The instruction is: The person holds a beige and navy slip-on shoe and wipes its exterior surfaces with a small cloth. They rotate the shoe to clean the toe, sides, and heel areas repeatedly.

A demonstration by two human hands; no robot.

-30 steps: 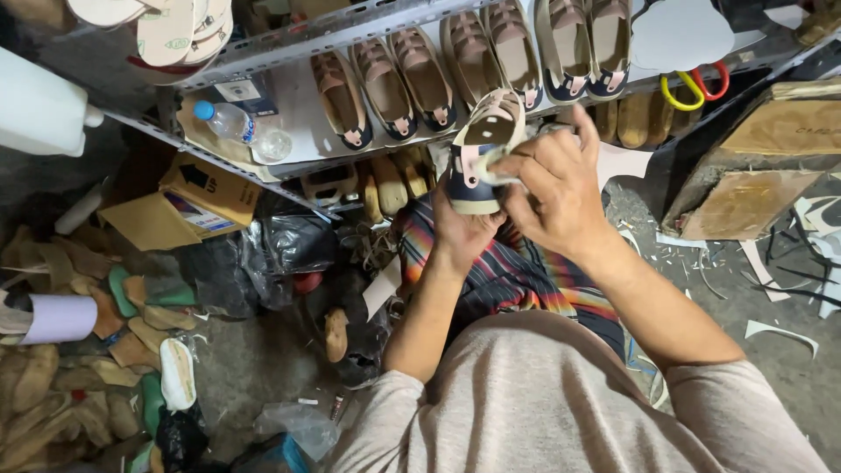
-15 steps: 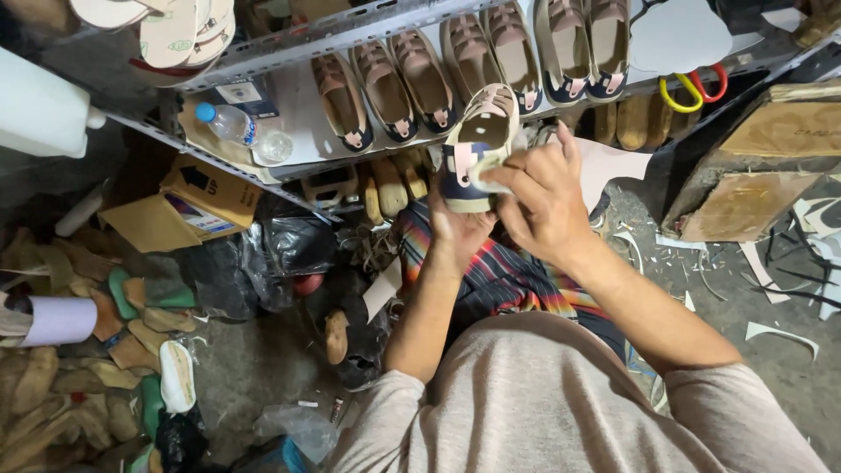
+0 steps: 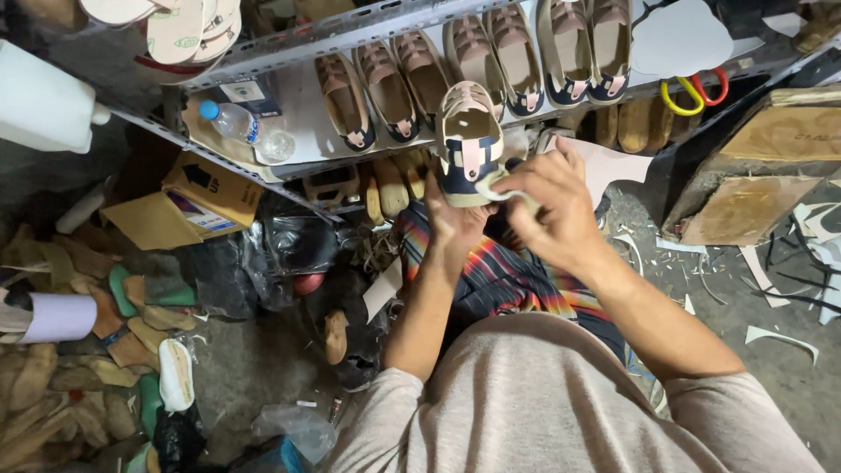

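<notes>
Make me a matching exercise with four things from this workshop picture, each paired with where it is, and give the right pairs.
Things:
1. small shoe
2. plastic water bottle
3. yellow and red scissors
4. white roll

Places:
A. far left, among the scraps on the floor
B. lying on the shelf at the left, above a cardboard box
C. hanging at the shelf's right end
D. between the left hand and right hand

Pairs: 1-D, 2-B, 3-C, 4-A

Tan and navy shoe [image 3: 469, 140], pink strap, held upright
</notes>
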